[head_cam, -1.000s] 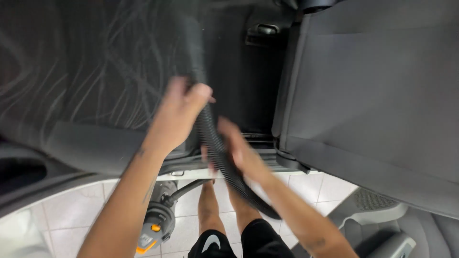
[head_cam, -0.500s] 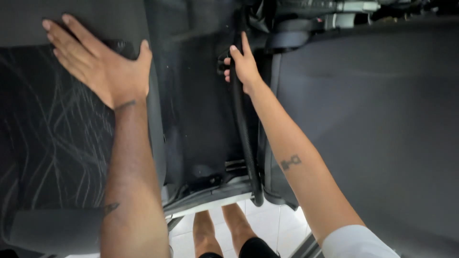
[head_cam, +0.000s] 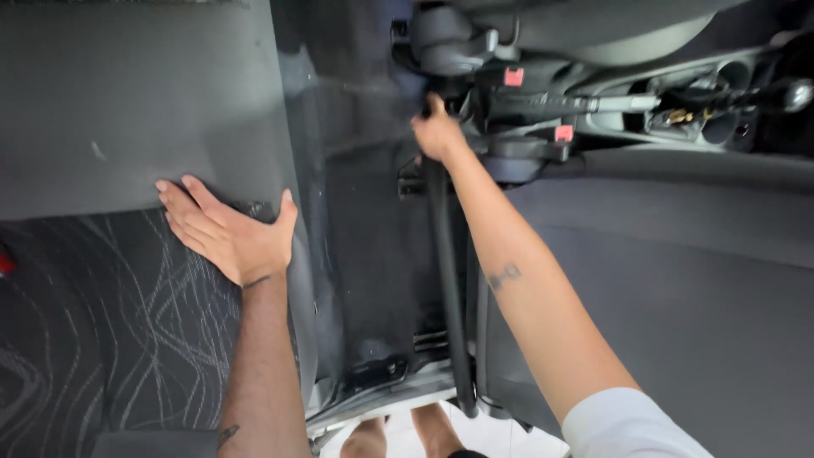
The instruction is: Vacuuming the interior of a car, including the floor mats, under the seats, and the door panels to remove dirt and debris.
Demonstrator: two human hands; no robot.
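Car floor carpet [head_cam: 373, 280], left hand [head_cam: 227, 236] flat on seat [head_cam: 127, 127], right hand [head_cam: 438, 133] gripping hose [head_cam: 447, 280]

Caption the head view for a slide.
Left hand flat on the patterned car seat; right hand holds a black vacuum hose over the footwell carpet.

Right hand [head_cam: 438, 131] on black hose [head_cam: 447, 280]

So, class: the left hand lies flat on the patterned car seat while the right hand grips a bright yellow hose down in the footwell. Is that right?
Not quite. In the head view the hose is black, not yellow. The rest holds: the left hand lies flat on the patterned seat, and the right hand grips the hose over the footwell.
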